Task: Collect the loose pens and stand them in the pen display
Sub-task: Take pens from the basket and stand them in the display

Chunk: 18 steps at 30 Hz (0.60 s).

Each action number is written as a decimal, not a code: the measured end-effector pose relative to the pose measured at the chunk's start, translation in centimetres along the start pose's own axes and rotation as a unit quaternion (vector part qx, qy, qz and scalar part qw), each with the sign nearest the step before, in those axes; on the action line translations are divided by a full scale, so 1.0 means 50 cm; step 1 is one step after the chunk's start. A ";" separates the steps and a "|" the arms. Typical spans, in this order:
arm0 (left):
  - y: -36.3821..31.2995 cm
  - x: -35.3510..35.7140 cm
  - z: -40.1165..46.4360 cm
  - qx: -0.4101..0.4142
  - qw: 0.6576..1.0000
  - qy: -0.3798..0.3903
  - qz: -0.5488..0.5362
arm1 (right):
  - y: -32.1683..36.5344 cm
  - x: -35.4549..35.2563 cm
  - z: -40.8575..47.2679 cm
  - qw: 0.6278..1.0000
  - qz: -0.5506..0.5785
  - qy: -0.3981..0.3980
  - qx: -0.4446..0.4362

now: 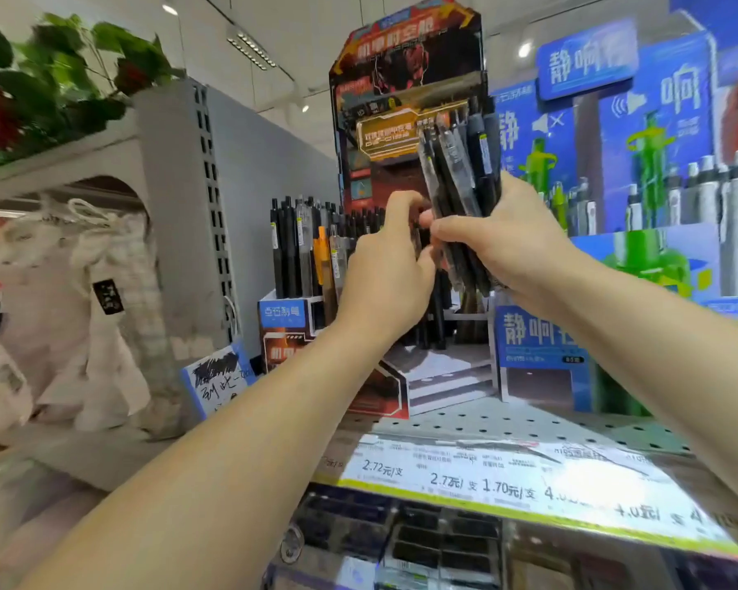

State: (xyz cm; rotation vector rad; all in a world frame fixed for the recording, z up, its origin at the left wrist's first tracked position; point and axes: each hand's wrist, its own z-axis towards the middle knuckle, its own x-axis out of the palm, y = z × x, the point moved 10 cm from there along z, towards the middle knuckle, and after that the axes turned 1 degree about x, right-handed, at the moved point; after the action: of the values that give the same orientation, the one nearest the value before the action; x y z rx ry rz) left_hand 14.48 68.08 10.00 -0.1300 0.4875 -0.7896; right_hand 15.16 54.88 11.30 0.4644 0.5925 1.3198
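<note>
Behind both hands rises the red pen display [405, 121], and in front of it the right hand [503, 244] clasps a bundle of dark pens [461, 172] upright while the left hand [386, 270], just beside it, pinches at the bundle's lower part.

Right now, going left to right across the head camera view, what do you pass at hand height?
White cloth bags → grey perforated upright → pens standing in the pen display → left hand → bundle of dark pens gripped by the right hand → blue pen display.
</note>
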 end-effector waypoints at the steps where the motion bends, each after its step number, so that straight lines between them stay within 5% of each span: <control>1: 0.004 0.005 0.001 0.001 1.000 0.002 -0.004 | -0.007 -0.006 0.001 1.000 -0.006 -0.009 -0.001; 15: -0.005 0.030 -0.007 0.041 0.998 0.014 0.043 | -0.030 -0.043 0.000 0.996 0.007 -0.080 0.028; 18: 0.000 0.059 -0.004 0.029 0.994 0.083 0.068 | -0.029 -0.046 -0.002 0.996 -0.001 -0.085 0.037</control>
State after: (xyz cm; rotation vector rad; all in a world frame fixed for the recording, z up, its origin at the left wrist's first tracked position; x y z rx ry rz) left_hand 16.18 65.99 8.73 0.0239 0.6237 -0.6824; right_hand 15.85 52.36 10.64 0.6301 0.5017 1.2461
